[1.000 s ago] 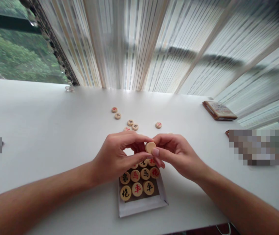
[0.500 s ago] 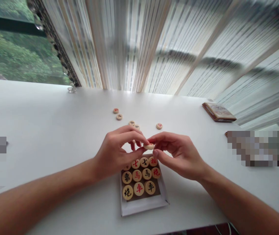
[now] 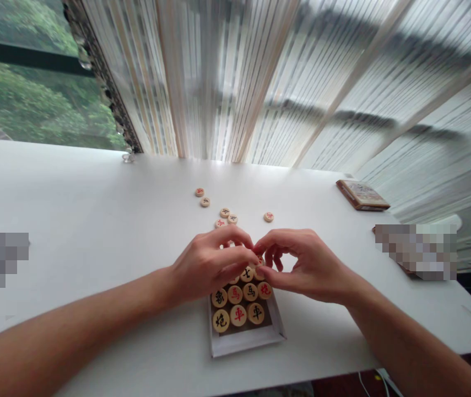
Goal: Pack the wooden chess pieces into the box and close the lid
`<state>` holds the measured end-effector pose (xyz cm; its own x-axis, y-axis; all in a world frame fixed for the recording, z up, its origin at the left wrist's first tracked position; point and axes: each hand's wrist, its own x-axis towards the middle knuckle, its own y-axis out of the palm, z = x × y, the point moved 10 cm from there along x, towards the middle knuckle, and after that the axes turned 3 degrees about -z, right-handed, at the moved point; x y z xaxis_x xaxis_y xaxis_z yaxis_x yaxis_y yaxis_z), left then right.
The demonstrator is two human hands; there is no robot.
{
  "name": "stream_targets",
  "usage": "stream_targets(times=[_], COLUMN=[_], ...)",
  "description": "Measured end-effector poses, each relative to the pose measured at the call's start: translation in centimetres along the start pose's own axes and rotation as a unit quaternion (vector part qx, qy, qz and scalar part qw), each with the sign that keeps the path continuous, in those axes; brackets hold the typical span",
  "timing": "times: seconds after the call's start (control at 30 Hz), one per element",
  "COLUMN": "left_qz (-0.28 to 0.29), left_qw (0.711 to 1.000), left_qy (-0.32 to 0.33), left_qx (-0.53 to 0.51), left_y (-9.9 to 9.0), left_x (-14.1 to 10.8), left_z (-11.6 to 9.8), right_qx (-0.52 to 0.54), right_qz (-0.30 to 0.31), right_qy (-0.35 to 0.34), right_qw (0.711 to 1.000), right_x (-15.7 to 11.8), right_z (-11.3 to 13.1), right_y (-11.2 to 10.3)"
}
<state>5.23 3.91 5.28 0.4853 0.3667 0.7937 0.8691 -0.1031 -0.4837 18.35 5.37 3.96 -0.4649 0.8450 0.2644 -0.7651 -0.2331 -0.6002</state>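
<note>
A shallow white box [image 3: 248,348] holds round wooden xiangqi pieces with red and black characters, set in rows. Over its far end my left hand [image 3: 214,262] and my right hand [image 3: 307,264] meet, fingertips pinched around one red-marked xiangqi piece [image 3: 260,259]. That piece sits low at the far right corner of the box, partly covered by fingers. My left hand hides the box's far left part. A black piece [image 3: 221,320], a red piece [image 3: 238,315] and another black piece [image 3: 255,313] form the nearest row.
Loose xiangqi pieces lie beyond my hands, among them a red one [image 3: 199,192], a black one [image 3: 205,202] and a red one [image 3: 269,217]. A flat brown box [image 3: 363,195] lies at the right of the white table [image 3: 95,220]. Striped curtains [image 3: 227,82] hang behind.
Both hands have lowered the held piece from above the box's far edge down to its far right corner. The view has shifted slightly, uncovering another red loose piece.
</note>
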Motion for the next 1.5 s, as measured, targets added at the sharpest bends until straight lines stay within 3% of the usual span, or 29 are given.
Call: stream_targets(times=[0.1,0.37,0.6,0.83,1.23,1.5], left_qz=[0.008,-0.054,-0.07,-0.067,-0.067,-0.066], left_qw=[1.0,0.997,0.995,0.996,0.996,0.996], left_qy=[-0.004,-0.051,-0.062,-0.054,-0.055,-0.059], left_qx=[0.0,0.011,0.021,0.02,0.026,0.032], left_y=[0.1,-1.5,-1.7,-1.7,-1.7,-1.6], left_x=[0.1,0.3,0.0,0.0,-0.1,0.0], left_z=[0.0,1.9,3.0,2.7,2.7,2.7], right_qx=[-0.029,-0.095,-0.104,-0.131,-0.182,-0.215], right_qz=[0.011,-0.005,0.037,0.073,0.11,0.097], right_qy=[0.003,0.012,0.043,0.063,0.069,0.051], right_qw=[1.0,0.995,0.993,0.987,0.975,0.97], right_x=[-0.1,-2.6,-5.7,-6.4,-7.1,-7.1], right_z=[0.6,1.8,1.4,1.0,0.7,1.1], right_y=[-0.3,-1.7,0.4,2.2,3.4,3.3])
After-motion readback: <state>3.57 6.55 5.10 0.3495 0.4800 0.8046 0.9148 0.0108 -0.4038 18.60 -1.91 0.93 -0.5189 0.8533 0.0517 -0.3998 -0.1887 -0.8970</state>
